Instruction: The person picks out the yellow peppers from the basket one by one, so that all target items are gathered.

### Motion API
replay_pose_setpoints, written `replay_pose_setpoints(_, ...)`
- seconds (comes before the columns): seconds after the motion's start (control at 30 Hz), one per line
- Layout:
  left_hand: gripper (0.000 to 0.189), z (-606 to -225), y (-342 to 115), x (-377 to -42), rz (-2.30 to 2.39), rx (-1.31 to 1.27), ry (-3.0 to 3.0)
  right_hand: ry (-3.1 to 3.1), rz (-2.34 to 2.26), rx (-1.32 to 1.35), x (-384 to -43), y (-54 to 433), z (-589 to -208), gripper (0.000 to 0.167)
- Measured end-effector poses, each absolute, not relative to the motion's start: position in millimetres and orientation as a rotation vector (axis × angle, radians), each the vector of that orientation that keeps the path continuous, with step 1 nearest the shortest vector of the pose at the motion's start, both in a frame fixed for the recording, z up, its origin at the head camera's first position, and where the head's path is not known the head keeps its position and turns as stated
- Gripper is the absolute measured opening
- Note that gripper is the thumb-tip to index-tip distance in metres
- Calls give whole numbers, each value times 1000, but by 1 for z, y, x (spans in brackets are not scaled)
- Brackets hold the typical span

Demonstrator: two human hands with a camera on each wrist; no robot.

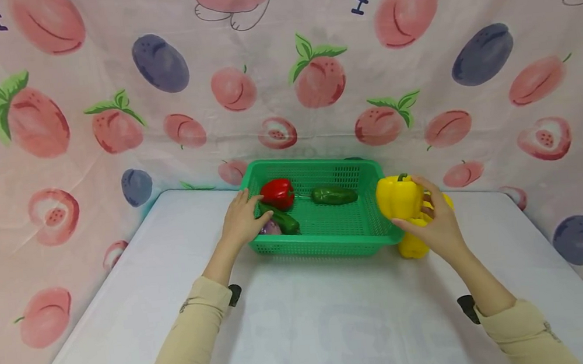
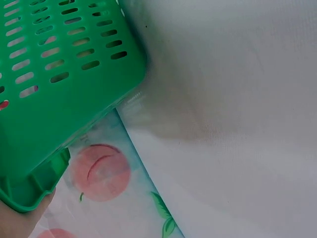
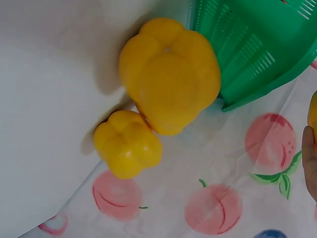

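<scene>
My right hand [image 1: 440, 226] holds a yellow bell pepper [image 1: 399, 197], stem up, at the right end of a green plastic basket [image 1: 318, 244]. Two more yellow bell peppers, a larger one [image 3: 168, 74] and a smaller one [image 3: 128, 144], sit on the table beside that end. My left hand [image 1: 241, 219] grips the basket's left rim, its thumb on the inner side. Inside lie a red bell pepper [image 1: 278, 194], a long green pepper [image 1: 286, 222] and another green pepper [image 1: 334, 195]. A shiny purple vegetable [image 1: 269, 228] is partly hidden by my left hand.
The basket stands near the far edge of a white table [image 1: 336, 318]. Behind and beside the table hangs a pink cloth [image 1: 271, 78] printed with peaches and plums. Dark wrist devices are strapped to both forearms.
</scene>
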State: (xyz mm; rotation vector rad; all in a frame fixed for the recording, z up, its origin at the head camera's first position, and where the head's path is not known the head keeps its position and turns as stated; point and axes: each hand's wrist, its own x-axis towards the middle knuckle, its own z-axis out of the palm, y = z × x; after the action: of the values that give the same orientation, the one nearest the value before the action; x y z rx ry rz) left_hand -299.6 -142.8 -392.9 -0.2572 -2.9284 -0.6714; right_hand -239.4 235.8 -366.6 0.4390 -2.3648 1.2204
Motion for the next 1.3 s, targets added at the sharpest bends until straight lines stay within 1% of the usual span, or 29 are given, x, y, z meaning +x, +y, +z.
replay_pose_setpoints(0.4,57,-392,-143,-300,-675,-251,-2936,-2368,1139,418,-229,256,-373,84)
replay_pose_setpoints(0.77,57,-392,-142,-299,-675,-255,-2942,-2410,1032,415,-223,274,-379,80)
replay_pose_setpoints(1.0,56,-390,-145,-301,-671,-252,-2917,-2455,991,399,-222,283,-381,82)
replay_pose_setpoints(1.3,57,-391,-144,-298,-665,-256,-2944,-2484,918,337,-218,305,-391,80)
